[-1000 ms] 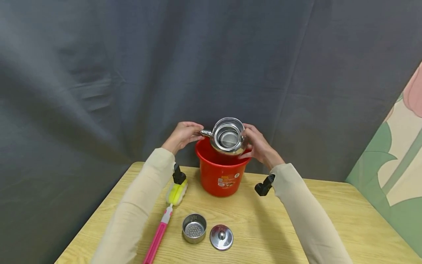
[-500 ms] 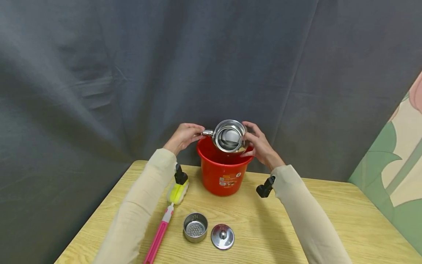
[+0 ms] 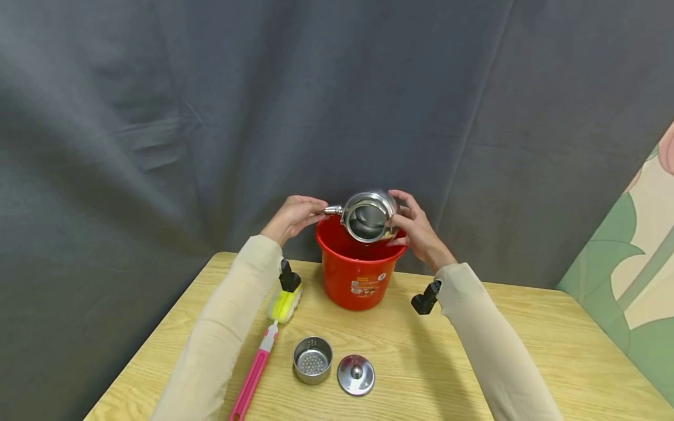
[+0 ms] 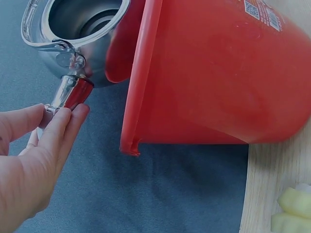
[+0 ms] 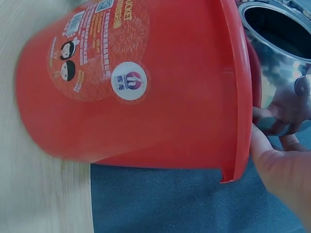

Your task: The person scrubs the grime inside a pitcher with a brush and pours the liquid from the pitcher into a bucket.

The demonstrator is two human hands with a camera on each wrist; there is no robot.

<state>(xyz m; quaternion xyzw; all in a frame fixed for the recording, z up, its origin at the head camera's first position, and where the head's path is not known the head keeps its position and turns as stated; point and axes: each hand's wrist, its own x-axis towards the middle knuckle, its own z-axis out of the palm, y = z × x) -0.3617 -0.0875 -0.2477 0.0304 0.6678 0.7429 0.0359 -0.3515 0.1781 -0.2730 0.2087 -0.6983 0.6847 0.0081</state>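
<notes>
A shiny steel teapot (image 3: 367,219) is held tilted over the red bucket (image 3: 359,286), its round mouth facing toward me. My left hand (image 3: 297,217) pinches the chrome tube-shaped part on the teapot's side; whether this is spout or handle I cannot tell. In the left wrist view, thumb and fingers of that hand (image 4: 36,160) meet around the tube's end. My right hand (image 3: 418,231) grips the pot's body from the right, with its lower fingers by the bucket's rim. The right wrist view shows only part of this grip, and the bucket's inside is mostly hidden.
On the wooden table (image 3: 526,351) lie a perforated steel strainer cup (image 3: 313,359) and a round knobbed lid (image 3: 356,375). A pink-handled brush (image 3: 255,371) with a yellow-white sponge head lies to the left. A dark curtain (image 3: 337,105) hangs behind the bucket.
Between my hands the teapot has turned and shifted slightly right, and its mouth shows at a different angle. Both hands keep their hold. The bucket, strainer cup, lid and brush stay in place.
</notes>
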